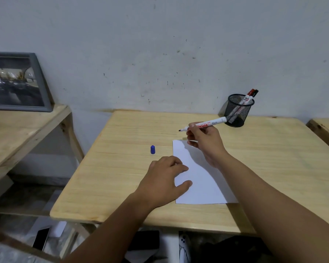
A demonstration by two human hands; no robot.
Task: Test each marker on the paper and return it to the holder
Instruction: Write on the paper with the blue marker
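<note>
My right hand (205, 143) grips an uncapped white marker (210, 123), held almost level above the far edge of the white paper (201, 185), its dark tip pointing left. My left hand (165, 177) lies flat on the paper's left edge, fingers spread, holding nothing. The marker's blue cap (152, 149) stands upright on the wooden table (122, 168), left of the paper. A black mesh holder (237, 111) stands at the back right of the table with two capped markers (250, 96) in it, one red, one black.
A lower wooden shelf (21, 130) stands to the left, with a grey framed picture (15, 82) leaning on the wall. Another wooden surface (327, 130) shows at the right edge. Bags and a phone lie on the floor under the table.
</note>
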